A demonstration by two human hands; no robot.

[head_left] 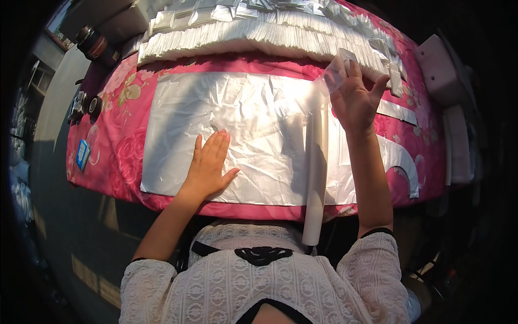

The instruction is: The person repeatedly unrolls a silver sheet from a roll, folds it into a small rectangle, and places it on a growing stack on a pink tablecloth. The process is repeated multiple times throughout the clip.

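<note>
A wide, wrinkled silver-white sheet (253,124) lies on the pink flowered cloth in front of me. My left hand (209,164) rests flat on it, fingers stretched out, beside a small crumpled raised spot. Over the sheet's right part lies a long white tube (314,178), its near end jutting past the table edge. Beyond its far end is my right hand (356,100), raised, with the thumb spread away from the fingers. A piece of clear plastic film (332,78) is beside those fingers; whether they touch it I cannot make out.
Long rows of stacked white packets (237,38) fill the table's far side. Curved silver-white strips (399,162) lie at the right. On the left are a dark flask (97,46), a small blue-and-white packet (82,154) and black round items (94,106). Pale boxes (440,67) stand at right.
</note>
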